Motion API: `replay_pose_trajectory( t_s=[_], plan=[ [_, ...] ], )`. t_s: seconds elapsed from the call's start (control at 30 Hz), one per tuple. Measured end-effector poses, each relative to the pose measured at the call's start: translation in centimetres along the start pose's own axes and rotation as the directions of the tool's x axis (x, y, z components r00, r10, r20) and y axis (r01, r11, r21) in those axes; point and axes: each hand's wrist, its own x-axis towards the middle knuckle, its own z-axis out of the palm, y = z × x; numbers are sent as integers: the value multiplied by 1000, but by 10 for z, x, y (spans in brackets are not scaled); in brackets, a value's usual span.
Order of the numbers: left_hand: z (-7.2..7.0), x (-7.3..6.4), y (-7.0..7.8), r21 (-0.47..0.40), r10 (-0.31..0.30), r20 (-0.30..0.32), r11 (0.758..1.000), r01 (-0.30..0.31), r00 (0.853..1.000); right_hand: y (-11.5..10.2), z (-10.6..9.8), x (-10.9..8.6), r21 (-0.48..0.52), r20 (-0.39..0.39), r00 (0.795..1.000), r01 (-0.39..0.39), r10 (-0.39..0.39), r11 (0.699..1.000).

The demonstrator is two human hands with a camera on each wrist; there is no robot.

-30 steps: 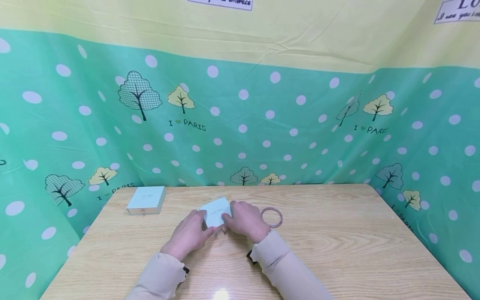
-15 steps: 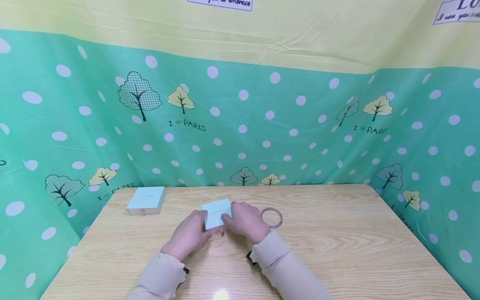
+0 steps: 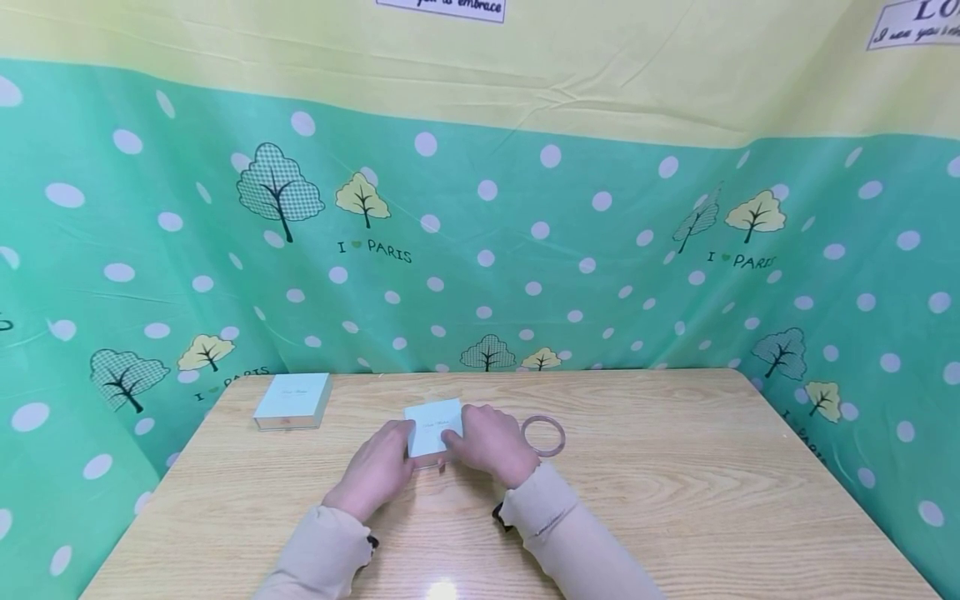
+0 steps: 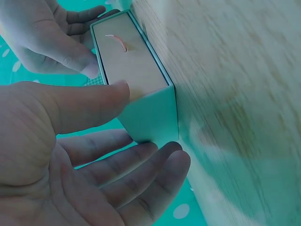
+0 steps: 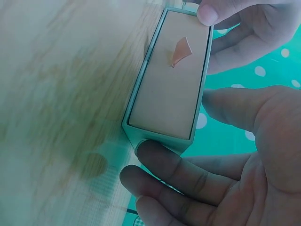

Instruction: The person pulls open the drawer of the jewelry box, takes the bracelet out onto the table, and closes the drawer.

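A small mint jewellery box [image 3: 433,423] with a drawer stands on the table between both hands. Its pale pink drawer front [image 4: 134,61] sits flush within the sleeve and carries a small pink pull tab [image 5: 182,49]. My left hand [image 3: 378,468] grips the box's left side, thumb at the front edge and fingers along the side wall. From the right, my right hand [image 3: 491,442] holds it, with the thumb on the lid edge and fingertips at the lower side. A translucent pinkish bangle [image 3: 544,435] lies just right of the right hand.
At the back left of the wooden table [image 3: 675,483] is a second, larger mint box [image 3: 292,398] with a pink front. Behind the table hangs a green dotted cloth [image 3: 540,250] printed with trees.
The box has turned slightly clockwise and shifted a little nearer, so its front faces me more squarely. My left thumb has drawn back from the drawer front towards the corner.
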Motion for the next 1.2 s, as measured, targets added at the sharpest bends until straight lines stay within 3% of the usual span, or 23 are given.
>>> replay_pose_trajectory(
  t_s=[0.7, 1.2],
  plan=[
    [0, -1, 0, -9, -17, 9, 1000, 17, 1000, -2, 0, -1, -17, 4, 1000, -15, 15, 1000],
    [0, -3, 0, -28, -41, 46, 999, 42, 998, -5, 0, -2, 32, 11, 1000, -20, 20, 999]
  ],
)
